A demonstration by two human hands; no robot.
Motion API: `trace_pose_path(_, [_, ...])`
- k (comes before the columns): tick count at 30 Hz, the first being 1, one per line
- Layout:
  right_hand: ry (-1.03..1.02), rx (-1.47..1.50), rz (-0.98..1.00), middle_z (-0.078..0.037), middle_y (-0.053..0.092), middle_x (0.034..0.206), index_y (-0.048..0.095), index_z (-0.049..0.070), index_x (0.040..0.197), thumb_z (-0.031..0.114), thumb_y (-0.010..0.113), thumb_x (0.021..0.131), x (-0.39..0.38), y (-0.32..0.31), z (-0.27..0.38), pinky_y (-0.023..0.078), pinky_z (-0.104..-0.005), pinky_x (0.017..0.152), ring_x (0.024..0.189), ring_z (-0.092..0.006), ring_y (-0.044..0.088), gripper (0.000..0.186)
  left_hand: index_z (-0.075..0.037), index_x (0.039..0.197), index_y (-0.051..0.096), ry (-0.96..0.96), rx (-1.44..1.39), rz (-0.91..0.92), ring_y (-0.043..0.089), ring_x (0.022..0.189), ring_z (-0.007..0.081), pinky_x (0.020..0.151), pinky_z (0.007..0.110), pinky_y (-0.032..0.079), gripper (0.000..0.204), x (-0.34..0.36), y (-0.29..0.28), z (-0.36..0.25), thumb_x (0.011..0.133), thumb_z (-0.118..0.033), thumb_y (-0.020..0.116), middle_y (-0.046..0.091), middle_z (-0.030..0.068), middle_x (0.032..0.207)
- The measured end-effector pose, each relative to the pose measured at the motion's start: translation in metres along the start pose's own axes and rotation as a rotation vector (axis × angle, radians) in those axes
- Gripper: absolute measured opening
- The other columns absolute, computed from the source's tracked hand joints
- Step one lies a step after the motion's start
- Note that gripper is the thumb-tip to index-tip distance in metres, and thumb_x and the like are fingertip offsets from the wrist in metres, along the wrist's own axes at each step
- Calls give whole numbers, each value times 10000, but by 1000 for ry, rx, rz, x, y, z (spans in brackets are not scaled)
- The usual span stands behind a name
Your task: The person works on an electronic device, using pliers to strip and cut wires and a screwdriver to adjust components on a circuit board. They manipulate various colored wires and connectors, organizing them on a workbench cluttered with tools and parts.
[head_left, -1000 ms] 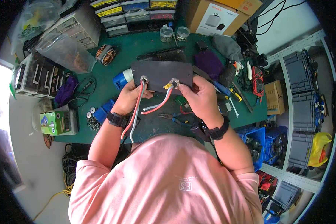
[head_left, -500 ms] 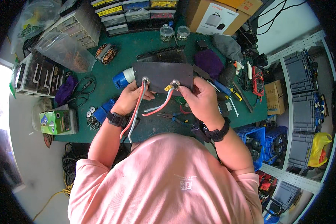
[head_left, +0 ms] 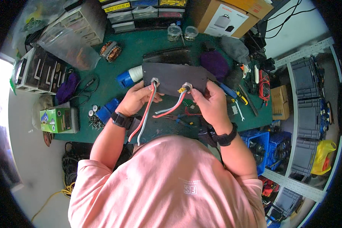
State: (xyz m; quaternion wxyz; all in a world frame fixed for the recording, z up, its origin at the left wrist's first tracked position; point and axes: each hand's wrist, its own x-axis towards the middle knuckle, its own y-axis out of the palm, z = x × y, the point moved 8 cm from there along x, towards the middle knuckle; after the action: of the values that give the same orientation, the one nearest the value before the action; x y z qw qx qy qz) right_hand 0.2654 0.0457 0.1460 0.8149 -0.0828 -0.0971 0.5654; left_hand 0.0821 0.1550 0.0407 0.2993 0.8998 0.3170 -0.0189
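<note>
My left hand [head_left: 137,99] grips the left lower edge of a dark flat panel [head_left: 174,72], fingers curled beneath it. On the panel's right edge, my right hand [head_left: 212,103] closes with its thumb beside a metal cable fitting [head_left: 187,86]. A second metal fitting [head_left: 154,81] sits near the left hand. From the left one hangs a long red-and-grey wire pair [head_left: 145,114]; a shorter red-and-grey pair [head_left: 170,110] comes out of the right one, next to a small yellow piece [head_left: 181,90]. The panel's underside is hidden.
Just beyond the panel lie a black casing [head_left: 167,56] and a blue-and-white cylinder [head_left: 130,78]. Pliers [head_left: 178,119], a wrench [head_left: 239,110] and a red meter [head_left: 264,85] rest on the green bench. A blue tray with screws [head_left: 106,112] stands left, a copper-wound coil [head_left: 110,51] farther back.
Both hands and the panel with its wires have shifted slightly to the right. The view has moved a little too. Both hands keep their hold on the panel.
</note>
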Motion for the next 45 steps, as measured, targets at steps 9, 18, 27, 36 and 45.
trace_pose_path(9, [-42,-27,-26,-30,648,813,627,-1,1016,73,656,889,-2,1,8,452,-248,597,679,-65,556,149,19,1224,519,-21,-5,-33,651,927,257,847,355,519,360,1,-1,3,990,-254,537,644,179,1064])
trace_pose_path(18, [-55,-119,7,-85,639,737,615,9,905,94,712,834,-13,9,10,448,-310,544,598,-146,573,147,34,1199,571,262,329,-508,636,885,195,822,305,505,369,-65,-37,-76,981,-261,530,659,129,1041])
trace_pose_path(27, [-215,-276,182,-179,613,736,571,29,857,189,742,783,-20,35,50,473,-437,566,664,-365,625,245,46,1002,614,663,826,-350,583,885,205,812,310,449,379,-163,93,-127,851,-289,706,625,117,935])
trace_pose_path(36, [-539,-534,334,-142,660,792,604,31,897,200,647,789,-45,51,42,525,-439,633,745,-306,669,206,-23,1462,324,507,868,-771,555,1083,212,905,330,468,809,-101,133,-51,858,-384,724,454,168,1397])
trace_pose_path(45, [-637,-499,668,-193,687,902,649,38,867,171,596,802,-95,24,10,542,-415,677,801,-292,689,158,18,1435,326,513,800,-1092,593,894,147,783,279,486,627,-105,144,2,919,-165,633,504,136,1313])
